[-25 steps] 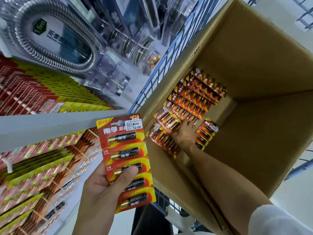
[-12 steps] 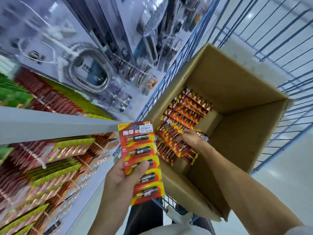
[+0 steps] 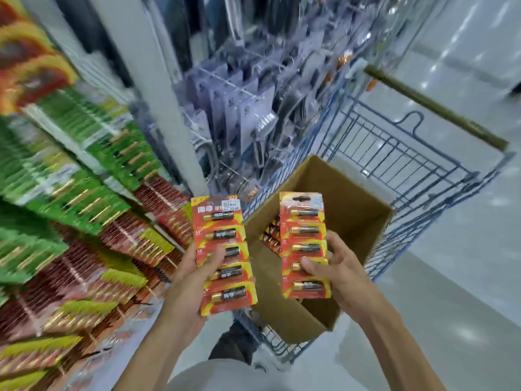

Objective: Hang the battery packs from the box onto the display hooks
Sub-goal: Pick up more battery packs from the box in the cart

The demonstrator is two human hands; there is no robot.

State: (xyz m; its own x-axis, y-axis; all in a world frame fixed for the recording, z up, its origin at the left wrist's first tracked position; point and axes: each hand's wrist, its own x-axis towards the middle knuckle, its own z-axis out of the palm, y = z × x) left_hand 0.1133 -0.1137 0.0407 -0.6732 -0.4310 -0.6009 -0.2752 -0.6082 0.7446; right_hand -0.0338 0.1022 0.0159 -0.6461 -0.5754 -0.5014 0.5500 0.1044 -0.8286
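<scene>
My left hand [image 3: 194,273] grips a red and yellow battery pack [image 3: 221,255] upright, thumb across its front, just left of the cardboard box [image 3: 352,210]. My right hand [image 3: 338,266] holds a second battery pack [image 3: 306,244] upright above the open box, fingers curled round its right edge and thumb on its front. More red battery packs [image 3: 270,235] lie inside the box, mostly hidden behind the held pack. Rows of red and green battery packs hang on the display hooks [image 3: 118,244] at the left, blurred.
The box sits in a blue wire cart [image 3: 408,153] with a brown handle bar [image 3: 434,105]. Clear blister packs of hardware [image 3: 239,103] hang behind the cart beside a grey upright post [image 3: 158,80]. Pale shiny floor [image 3: 451,277] lies to the right.
My right hand has come up out of the box holding a battery pack. The view has swung up and left, blurring the display. My left hand still holds its pack.
</scene>
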